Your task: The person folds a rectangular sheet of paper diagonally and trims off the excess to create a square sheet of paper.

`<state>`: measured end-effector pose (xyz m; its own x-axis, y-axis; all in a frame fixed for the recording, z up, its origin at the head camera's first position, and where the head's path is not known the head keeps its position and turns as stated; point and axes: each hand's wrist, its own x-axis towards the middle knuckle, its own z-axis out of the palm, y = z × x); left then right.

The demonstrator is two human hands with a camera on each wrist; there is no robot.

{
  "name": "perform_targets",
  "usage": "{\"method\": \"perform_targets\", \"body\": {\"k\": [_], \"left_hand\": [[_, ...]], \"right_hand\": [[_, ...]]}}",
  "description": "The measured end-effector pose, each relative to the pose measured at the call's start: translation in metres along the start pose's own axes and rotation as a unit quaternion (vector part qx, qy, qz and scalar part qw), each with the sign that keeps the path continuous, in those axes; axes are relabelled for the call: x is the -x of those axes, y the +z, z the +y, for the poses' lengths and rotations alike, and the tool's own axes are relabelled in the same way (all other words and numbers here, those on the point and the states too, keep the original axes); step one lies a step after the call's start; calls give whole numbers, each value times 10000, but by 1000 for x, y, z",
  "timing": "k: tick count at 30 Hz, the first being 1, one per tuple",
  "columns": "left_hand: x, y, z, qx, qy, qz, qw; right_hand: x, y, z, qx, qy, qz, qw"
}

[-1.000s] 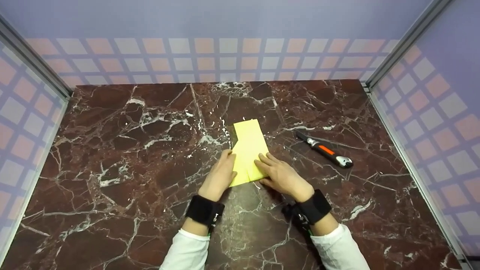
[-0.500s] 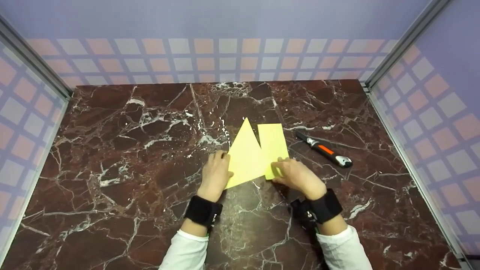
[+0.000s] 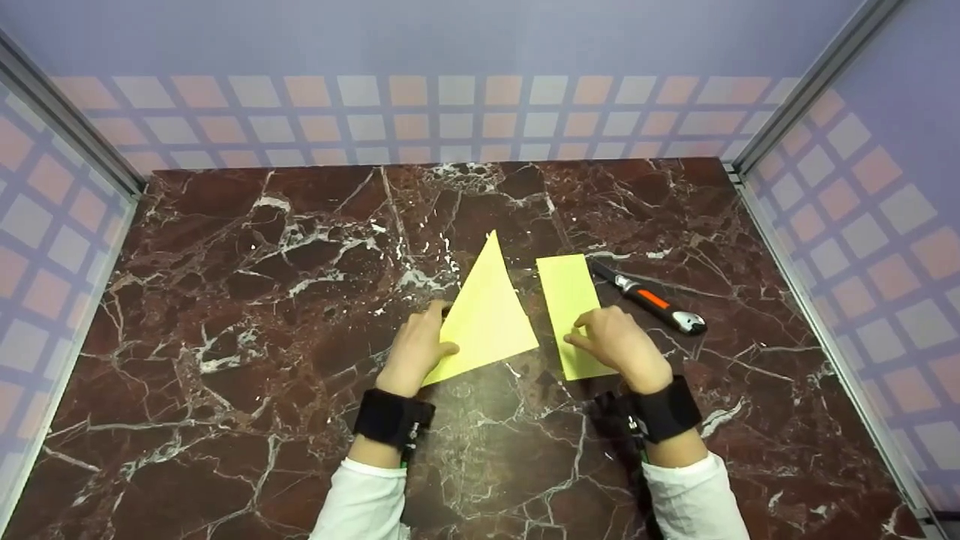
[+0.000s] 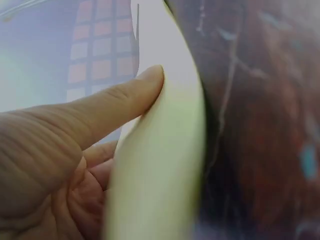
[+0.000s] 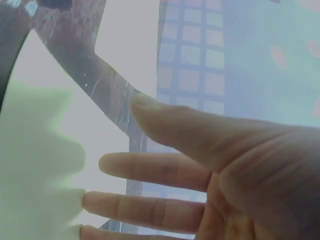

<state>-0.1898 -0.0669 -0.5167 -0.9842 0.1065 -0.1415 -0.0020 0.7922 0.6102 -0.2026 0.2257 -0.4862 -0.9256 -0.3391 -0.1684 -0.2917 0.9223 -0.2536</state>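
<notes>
A triangular piece of yellow paper (image 3: 491, 319) lies a little right of the table's middle. My left hand (image 3: 416, 345) pinches its left edge; in the left wrist view the thumb presses on the sheet, which bends, with fingers behind it. To the right, apart from the triangle, is a rectangular strip of yellow paper (image 3: 564, 289). Over its lower right part is my right hand (image 3: 622, 345), fingertips right at the strip. The right wrist view shows those fingers extended and spread, with the thumb (image 5: 170, 120) held away from them.
A utility knife (image 3: 651, 298) with a black and orange handle lies just right of the strip. The dark red marbled table (image 3: 262, 360) is bounded by a tiled back wall (image 3: 457, 90) and side panels. Black bands circle both wrists.
The two papers overlapped at first. My right hand has slid the rectangular strip off to the right, and my left hand has drawn the triangle slightly left.
</notes>
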Motion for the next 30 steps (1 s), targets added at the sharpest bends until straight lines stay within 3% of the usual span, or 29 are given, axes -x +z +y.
{"method": "perform_targets", "body": {"k": [3,6,10,14,20,30], "left_hand": [[0,-8,-3,-31,75,-118,9999],[1,-19,-4,297,433,-229,9984],[4,-31,-1,1028,1088,-519,9874],[7,-34,4,1571,1312,-872,9749],[10,-35,7,2361,1031,-1180,9590],[8,-36,13,2354,345,-362,9706]], "right_hand": [[1,-2,0,28,40,2,10000],[2,-4,-3,-111,0,102,9999],[2,-9,-11,-782,-257,599,9948],[3,-12,-19,-1380,-627,953,9838],[3,-12,-27,-1870,-781,1222,9716],[3,-10,-35,-2881,-452,1793,9396]]}}
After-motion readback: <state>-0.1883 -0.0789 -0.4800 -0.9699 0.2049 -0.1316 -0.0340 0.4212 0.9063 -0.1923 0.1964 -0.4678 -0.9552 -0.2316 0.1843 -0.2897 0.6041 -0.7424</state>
